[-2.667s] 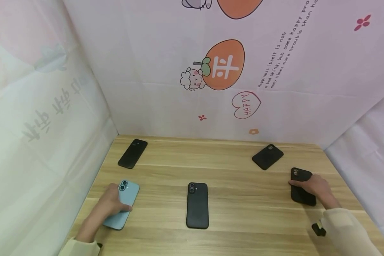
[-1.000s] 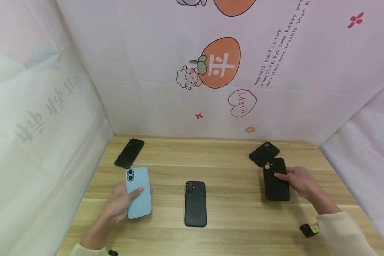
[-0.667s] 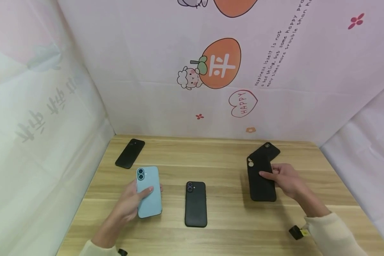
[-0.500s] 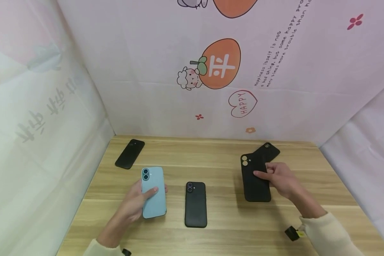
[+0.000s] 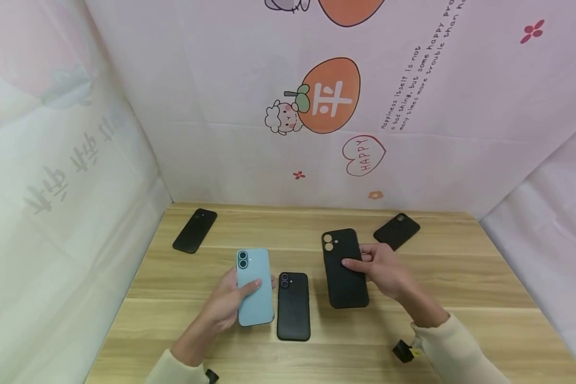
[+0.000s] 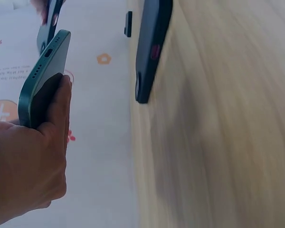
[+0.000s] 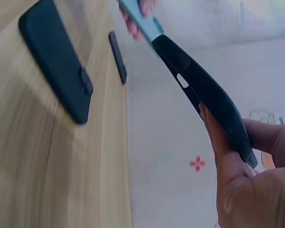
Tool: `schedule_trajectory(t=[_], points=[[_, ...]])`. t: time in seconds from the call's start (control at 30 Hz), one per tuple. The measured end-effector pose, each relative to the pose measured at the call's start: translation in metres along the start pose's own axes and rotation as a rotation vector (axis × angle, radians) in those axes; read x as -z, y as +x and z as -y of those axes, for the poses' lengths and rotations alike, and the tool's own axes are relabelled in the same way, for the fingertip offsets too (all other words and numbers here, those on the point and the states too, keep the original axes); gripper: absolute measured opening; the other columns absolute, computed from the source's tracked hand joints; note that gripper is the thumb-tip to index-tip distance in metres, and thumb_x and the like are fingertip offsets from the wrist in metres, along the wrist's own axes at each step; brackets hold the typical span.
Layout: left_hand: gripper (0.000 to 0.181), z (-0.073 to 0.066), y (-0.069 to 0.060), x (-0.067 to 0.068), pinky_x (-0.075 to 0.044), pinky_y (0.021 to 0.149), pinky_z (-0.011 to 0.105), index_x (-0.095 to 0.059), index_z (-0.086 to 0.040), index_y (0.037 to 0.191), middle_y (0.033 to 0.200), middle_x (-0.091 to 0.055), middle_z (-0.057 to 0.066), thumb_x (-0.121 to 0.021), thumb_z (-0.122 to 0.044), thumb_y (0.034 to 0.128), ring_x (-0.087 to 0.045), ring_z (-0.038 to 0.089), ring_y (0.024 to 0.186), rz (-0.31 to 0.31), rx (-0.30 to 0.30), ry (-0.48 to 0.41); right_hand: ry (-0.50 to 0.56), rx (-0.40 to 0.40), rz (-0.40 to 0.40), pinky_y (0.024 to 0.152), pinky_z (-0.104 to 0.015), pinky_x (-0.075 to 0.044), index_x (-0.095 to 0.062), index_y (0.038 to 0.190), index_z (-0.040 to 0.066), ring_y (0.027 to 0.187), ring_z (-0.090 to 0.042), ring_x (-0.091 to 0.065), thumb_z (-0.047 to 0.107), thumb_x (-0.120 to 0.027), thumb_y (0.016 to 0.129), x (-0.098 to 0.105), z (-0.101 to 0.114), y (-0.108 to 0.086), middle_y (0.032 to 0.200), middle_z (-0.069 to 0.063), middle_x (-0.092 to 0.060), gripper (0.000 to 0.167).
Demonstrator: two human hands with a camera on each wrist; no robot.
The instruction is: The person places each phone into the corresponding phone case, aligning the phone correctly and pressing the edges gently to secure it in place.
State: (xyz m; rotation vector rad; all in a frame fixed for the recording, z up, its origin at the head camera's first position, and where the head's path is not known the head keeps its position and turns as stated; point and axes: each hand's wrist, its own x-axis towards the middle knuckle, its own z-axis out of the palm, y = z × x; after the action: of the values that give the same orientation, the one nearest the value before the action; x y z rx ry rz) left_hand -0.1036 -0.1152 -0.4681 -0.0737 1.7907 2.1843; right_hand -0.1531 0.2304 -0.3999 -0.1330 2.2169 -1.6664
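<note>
My left hand (image 5: pixel 228 298) grips a light blue phone (image 5: pixel 255 293), thumb across its back and fingers behind it. In the left wrist view the phone (image 6: pixel 46 71) is seen from its charging-port end, raised off the table. My right hand (image 5: pixel 384 269) pinches a black phone case (image 5: pixel 346 282) by its right edge, with the camera holes showing wood through them. The right wrist view shows the case (image 7: pixel 206 95) edge-on, held between thumb and fingers. Between the two hands a phone in a black case (image 5: pixel 293 312) lies on the table, camera side up.
At the back left of the wooden table (image 5: pixel 269 229) lies a black phone or case (image 5: pixel 194 231). A black phone case (image 5: pixel 397 231) lies at the back right. Printed white cloth (image 5: pixel 221 160) walls the back and sides.
Both hands have lifted their things from the table and moved inward, the blue phone to the right and the black case to the left. The middle phone has stayed put.
</note>
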Motion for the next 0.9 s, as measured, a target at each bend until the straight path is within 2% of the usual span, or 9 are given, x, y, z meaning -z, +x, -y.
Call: schedule_trajectory(t=[0.17,0.37,0.5,0.6,0.7,0.8,0.9], points=[[0.061,0.000,0.004,-0.010,-0.043,0.115,0.065,-0.027,-0.007,0.164,0.143,-0.060,0.031,-0.052,-0.001,0.1086,-0.063,0.042,0.130,0.028,-0.006,-0.022,0.017,0.022,0.026,0.068,-0.025,-0.060,-0.070,0.106,-0.006,0.074,-0.008,-0.070,0.011,-0.078,0.097,-0.021,0.007,0.006,0.074,0.001,-0.071,0.021],[0.061,-0.002,0.005,-0.018,-0.047,0.110,0.064,-0.028,-0.008,0.164,0.141,-0.062,0.030,-0.055,-0.003,0.1088,-0.066,0.039,0.127,0.054,0.003,-0.050,0.042,0.042,0.042,0.073,-0.028,-0.063,-0.071,0.108,-0.009,0.078,-0.012,-0.073,0.007,-0.077,0.096,-0.041,0.009,0.010,0.077,-0.002,-0.075,0.021],[0.057,-0.003,0.005,-0.022,-0.050,0.108,0.063,-0.028,-0.010,0.164,0.141,-0.063,0.028,-0.052,-0.012,0.1118,-0.067,0.038,0.127,0.078,0.017,-0.088,0.056,0.052,0.055,0.076,-0.030,-0.064,-0.071,0.113,-0.010,0.081,-0.015,-0.076,0.005,-0.076,0.097,-0.050,0.012,0.011,0.083,-0.007,-0.078,0.023],[0.058,-0.004,0.004,-0.024,-0.047,0.111,0.063,-0.026,-0.011,0.165,0.147,-0.056,0.029,-0.048,-0.029,0.1146,-0.059,0.042,0.135,0.086,0.048,-0.126,0.091,0.061,0.073,0.080,-0.036,-0.065,-0.068,0.122,-0.013,0.089,-0.021,-0.079,0.003,-0.075,0.097,-0.057,0.015,0.012,0.098,-0.017,-0.080,0.030],[0.072,-0.005,0.003,-0.029,-0.034,0.122,0.062,-0.020,-0.010,0.168,0.161,-0.040,0.027,-0.049,-0.045,0.1126,-0.041,0.043,0.149,0.060,0.084,-0.128,0.118,0.064,0.087,0.081,-0.038,-0.065,-0.066,0.125,-0.014,0.092,-0.024,-0.079,0.002,-0.074,0.098,-0.064,0.017,0.013,0.102,-0.021,-0.079,0.032],[0.082,-0.006,0.004,-0.033,-0.021,0.128,0.059,-0.014,-0.007,0.169,0.168,-0.029,0.022,-0.051,-0.050,0.1105,-0.028,0.039,0.156,0.036,0.097,-0.125,0.124,0.065,0.095,0.082,-0.039,-0.065,-0.066,0.125,-0.014,0.093,-0.024,-0.079,0.002,-0.074,0.098,-0.071,0.018,0.015,0.103,-0.022,-0.079,0.033],[0.078,-0.007,0.005,-0.037,-0.025,0.127,0.056,-0.016,-0.005,0.168,0.168,-0.032,0.022,-0.049,-0.047,0.1120,-0.030,0.037,0.156,0.064,0.087,-0.168,0.128,0.066,0.104,0.081,-0.039,-0.065,-0.066,0.125,-0.014,0.091,-0.025,-0.079,0.003,-0.074,0.098,-0.079,0.019,0.017,0.102,-0.021,-0.079,0.033]])
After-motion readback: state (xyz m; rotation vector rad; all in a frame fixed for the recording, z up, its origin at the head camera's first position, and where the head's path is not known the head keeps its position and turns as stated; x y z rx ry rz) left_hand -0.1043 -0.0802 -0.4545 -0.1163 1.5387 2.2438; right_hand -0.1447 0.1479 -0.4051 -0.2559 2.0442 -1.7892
